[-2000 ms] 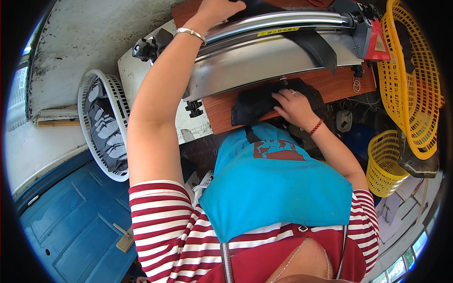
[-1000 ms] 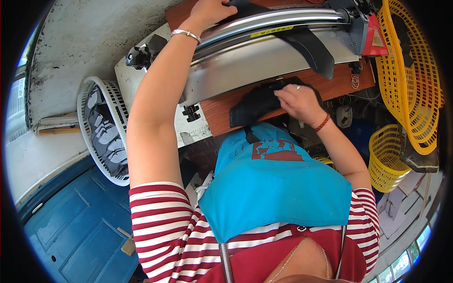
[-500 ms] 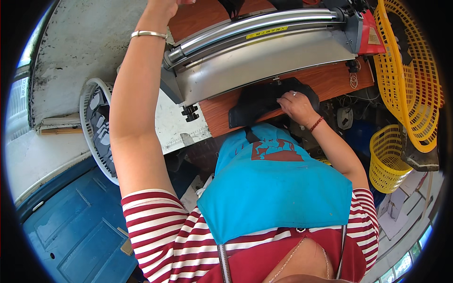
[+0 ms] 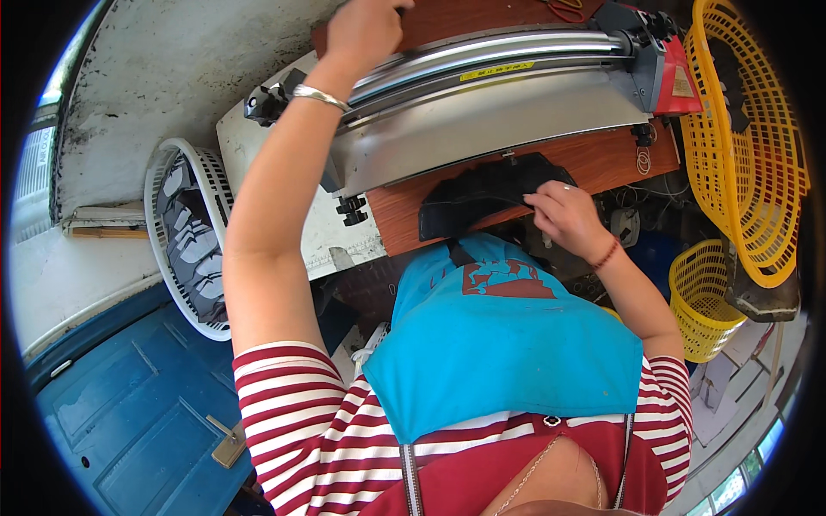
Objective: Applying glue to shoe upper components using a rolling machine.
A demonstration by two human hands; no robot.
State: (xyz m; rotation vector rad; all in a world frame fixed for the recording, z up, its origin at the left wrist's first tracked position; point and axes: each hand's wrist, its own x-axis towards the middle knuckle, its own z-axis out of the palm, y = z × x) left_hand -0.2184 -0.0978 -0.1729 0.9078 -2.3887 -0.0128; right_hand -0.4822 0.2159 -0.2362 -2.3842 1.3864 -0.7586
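A blue panelled door (image 4: 138, 404) stands at lower left. Across the top runs a machine (image 4: 482, 129) with a polished metal roller, a wide, sloping steel plate and a red-and-grey housing at its right end. Beneath it, a reddish-brown wood-grain board (image 4: 400, 206) shows in front of the plate. The person's turquoise apron (image 4: 508, 353) lies just below that board. At right is a large, yellow-orange openwork plastic basket (image 4: 766, 172); at left, a white plastic basket (image 4: 157, 228) contains dark and pale grey flat pieces. A smaller yellow openwork basket (image 4: 701, 292) sits at lower right. The black, flat, flexible piece (image 4: 482, 193) rests on the board between plate and apron. The right hand (image 4: 568, 215) is nearly closed, thumb and fingers pinching the right part of this piece. The left hand (image 4: 366, 34) is bent beyond the roller, its fingertips at the picture's upper edge near something dark; whether it grips that, I cannot tell. Red-handled scissors (image 4: 565, 10) lie behind the roller.
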